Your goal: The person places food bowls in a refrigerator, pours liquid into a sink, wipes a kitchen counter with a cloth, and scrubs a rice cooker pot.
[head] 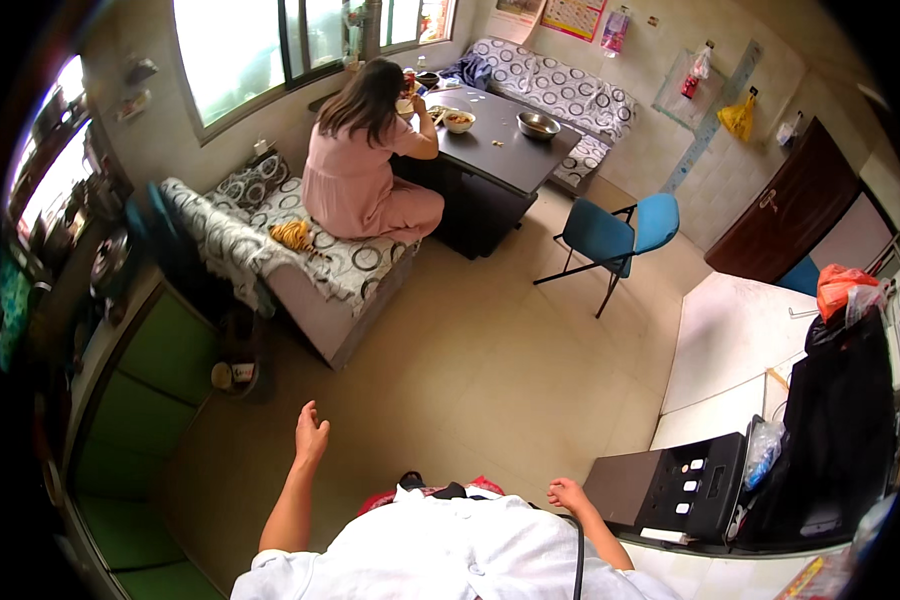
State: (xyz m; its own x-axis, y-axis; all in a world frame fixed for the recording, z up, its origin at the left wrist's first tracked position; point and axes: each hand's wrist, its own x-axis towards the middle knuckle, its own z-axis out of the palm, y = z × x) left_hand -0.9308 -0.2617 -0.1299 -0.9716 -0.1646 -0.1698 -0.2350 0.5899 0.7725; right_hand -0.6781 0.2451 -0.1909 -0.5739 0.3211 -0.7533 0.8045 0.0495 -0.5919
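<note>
My left hand is held out over the tiled floor, its fingers partly spread and nothing in it. On the other side, my right hand hangs near my waist with loosely bent fingers, and no object shows in it. Just beyond that hand stands a dark floor-standing appliance with white fittings on its front; the two look apart. Ahead of me, a folding chair with a blue seat and back stands on the floor.
A person sits eating on a patterned bench at a dark table. Bowls, including a steel basin, rest there. Green cabinets line the left, with a bin beside them. A brown door stands at right.
</note>
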